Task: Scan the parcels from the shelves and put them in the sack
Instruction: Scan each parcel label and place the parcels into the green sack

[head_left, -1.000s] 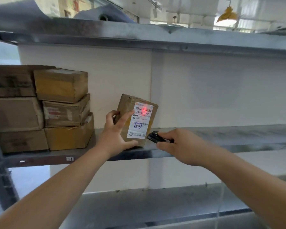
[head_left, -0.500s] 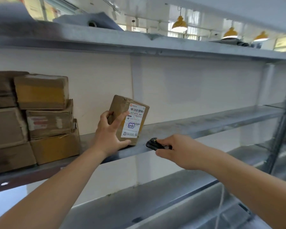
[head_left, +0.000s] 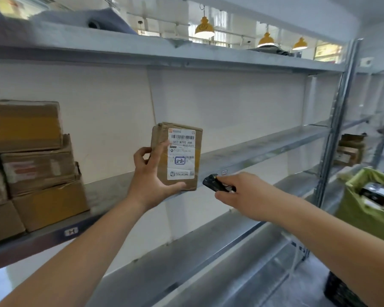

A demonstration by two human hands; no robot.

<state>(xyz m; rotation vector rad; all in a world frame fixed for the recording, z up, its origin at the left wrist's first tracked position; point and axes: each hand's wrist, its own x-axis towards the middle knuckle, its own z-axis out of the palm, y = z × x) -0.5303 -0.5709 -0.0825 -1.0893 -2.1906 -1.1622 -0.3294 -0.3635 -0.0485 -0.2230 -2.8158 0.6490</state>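
The person stands close to a grey metal shelf [head_left: 264, 145], both arms stretched out toward it. The left hand [head_left: 152, 180] grasps a small brown parcel [head_left: 177, 156], thumb under its lower edge and fingers curled around its left side, holding it upright just above the front lip of the shelf. The parcel's white label [head_left: 181, 157] faces outward, with a barcode along the top, printed characters below it and a handwritten mark in a blue box near the middle.

Just to the right of the parcel and slightly lower, the right hand [head_left: 242, 193] pinches a small black scanner [head_left: 215, 183] between thumb and fingers, its front end pointing left toward the bottom corner of the parcel. The scanner and the parcel are near one another but not touching.

On the far left of the same shelf sits a stack of cardboard boxes [head_left: 38, 165], several of them banded with yellowish tape, piled unevenly. At the right edge of the scene, near the person's right forearm, an open green sack [head_left: 361, 209] stands beside the shelf's upright post, with a few wrapped items visible inside its mouth. More brown boxes [head_left: 349, 149] rest on a farther shelf beyond the post. Yellow pendant lamps [head_left: 204, 27] hang above the top shelf.
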